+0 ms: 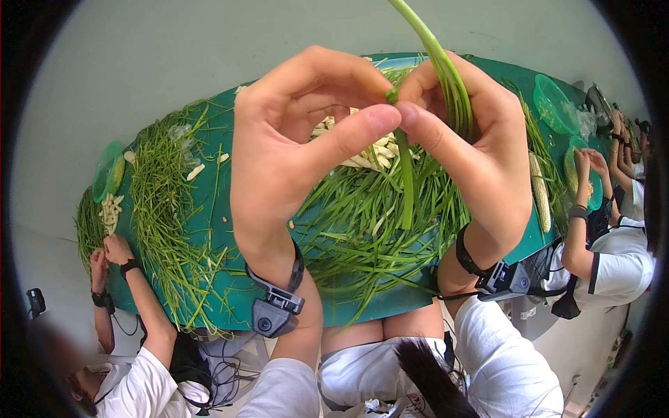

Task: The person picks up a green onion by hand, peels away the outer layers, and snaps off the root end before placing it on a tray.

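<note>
Both hands are raised close to the camera, above the green table. My left hand [300, 132] has its thumb and forefinger pinched on a green stalk [406, 184]. Tip to tip with it, my right hand [474, 139] pinches the same stalk, and long green stems [449, 80] pass through its curled fingers and rise past the top edge. The stalk's lower end hangs down between the wrists. Beneath the hands lie a loose heap of green leaves [376, 223] and a pile of pale cut pieces [380, 155], partly hidden by the fingers.
On the green table [397, 306], more green stems [164, 209] spread at left and a corn cob [539, 191] lies at right. Green baskets [108, 171] [556, 104] stand near both ends. A person [150, 369] works at left; several people [617, 258] are at right.
</note>
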Tool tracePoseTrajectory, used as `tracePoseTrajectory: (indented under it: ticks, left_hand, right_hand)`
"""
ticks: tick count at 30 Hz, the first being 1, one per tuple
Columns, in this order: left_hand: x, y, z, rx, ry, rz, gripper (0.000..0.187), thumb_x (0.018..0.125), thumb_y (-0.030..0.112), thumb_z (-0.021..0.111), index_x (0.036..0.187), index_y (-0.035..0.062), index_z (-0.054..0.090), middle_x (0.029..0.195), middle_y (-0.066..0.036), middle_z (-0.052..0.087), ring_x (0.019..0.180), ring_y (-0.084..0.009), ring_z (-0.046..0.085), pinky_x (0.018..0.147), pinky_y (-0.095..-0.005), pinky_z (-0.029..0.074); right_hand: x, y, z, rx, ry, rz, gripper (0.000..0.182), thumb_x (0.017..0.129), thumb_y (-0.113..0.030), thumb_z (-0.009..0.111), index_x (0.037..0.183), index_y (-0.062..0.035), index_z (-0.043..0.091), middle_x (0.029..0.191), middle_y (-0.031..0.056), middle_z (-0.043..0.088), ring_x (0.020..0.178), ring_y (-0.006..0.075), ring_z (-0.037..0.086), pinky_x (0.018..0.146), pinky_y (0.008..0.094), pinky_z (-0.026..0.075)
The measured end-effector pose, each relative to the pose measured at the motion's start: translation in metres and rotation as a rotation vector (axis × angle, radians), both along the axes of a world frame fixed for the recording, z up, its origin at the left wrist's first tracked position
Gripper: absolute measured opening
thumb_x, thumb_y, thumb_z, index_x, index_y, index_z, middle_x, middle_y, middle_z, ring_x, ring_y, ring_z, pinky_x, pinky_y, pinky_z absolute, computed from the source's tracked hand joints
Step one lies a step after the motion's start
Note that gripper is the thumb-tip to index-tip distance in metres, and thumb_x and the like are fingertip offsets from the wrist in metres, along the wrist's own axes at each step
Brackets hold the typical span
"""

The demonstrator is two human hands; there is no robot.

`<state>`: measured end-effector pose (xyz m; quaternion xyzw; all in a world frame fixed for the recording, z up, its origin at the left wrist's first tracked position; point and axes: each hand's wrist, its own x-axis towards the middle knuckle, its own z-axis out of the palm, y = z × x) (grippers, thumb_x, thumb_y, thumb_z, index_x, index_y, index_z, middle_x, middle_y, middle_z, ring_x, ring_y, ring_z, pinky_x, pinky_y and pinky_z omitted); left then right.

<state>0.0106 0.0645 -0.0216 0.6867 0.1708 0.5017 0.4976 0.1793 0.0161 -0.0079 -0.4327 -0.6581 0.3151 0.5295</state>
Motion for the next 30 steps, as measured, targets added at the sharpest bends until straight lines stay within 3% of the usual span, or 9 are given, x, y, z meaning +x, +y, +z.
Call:
tracePoseTrajectory:
  ticks: [4, 14, 23, 30]
  left_hand:
    - [-0.003, 0.000, 0.002, -0.074, 0.012, -0.022, 0.020, 0.080, 0.009, 0.064, 0.095, -0.0026, 0.059, 0.096, -0.010, 0.061, 0.091, -0.0143, 0.058, 0.086, -0.0268, 0.045]
    - [0.004, 0.000, -0.001, 0.025, -0.012, -0.015, 0.021, 0.077, 0.000, 0.066, 0.096, -0.0024, 0.058, 0.098, -0.010, 0.061, 0.094, -0.0147, 0.059, 0.085, -0.0256, 0.045]
    - [0.004, 0.004, -0.005, 0.101, -0.009, 0.009, 0.022, 0.076, -0.008, 0.065, 0.095, -0.0010, 0.058, 0.096, -0.008, 0.061, 0.092, -0.0120, 0.058, 0.082, -0.0224, 0.045]
    - [0.011, 0.001, -0.005, 0.136, -0.154, 0.075, 0.022, 0.075, -0.009, 0.066, 0.092, 0.0014, 0.056, 0.088, -0.005, 0.058, 0.084, -0.0099, 0.057, 0.076, -0.0199, 0.044]
  right_hand:
    - [0.002, 0.000, -0.002, 0.026, -0.009, 0.026, 0.011, 0.082, -0.006, 0.062, 0.084, 0.0012, 0.054, 0.071, -0.0014, 0.051, 0.064, 0.0037, 0.044, 0.055, 0.0175, 0.033]
    - [0.003, -0.002, -0.001, 0.031, -0.041, -0.029, 0.010, 0.083, -0.006, 0.061, 0.084, 0.0011, 0.054, 0.072, -0.0014, 0.051, 0.065, 0.0035, 0.045, 0.056, 0.0178, 0.033]
    - [0.003, -0.004, 0.000, 0.019, 0.050, 0.031, 0.019, 0.087, -0.016, 0.057, 0.090, 0.0024, 0.055, 0.073, -0.0004, 0.052, 0.066, 0.0043, 0.044, 0.056, 0.0180, 0.032]
    - [0.005, -0.001, -0.002, 0.078, 0.070, 0.085, 0.016, 0.082, -0.007, 0.063, 0.091, 0.0045, 0.056, 0.073, 0.0004, 0.054, 0.065, 0.0040, 0.046, 0.056, 0.0180, 0.035]
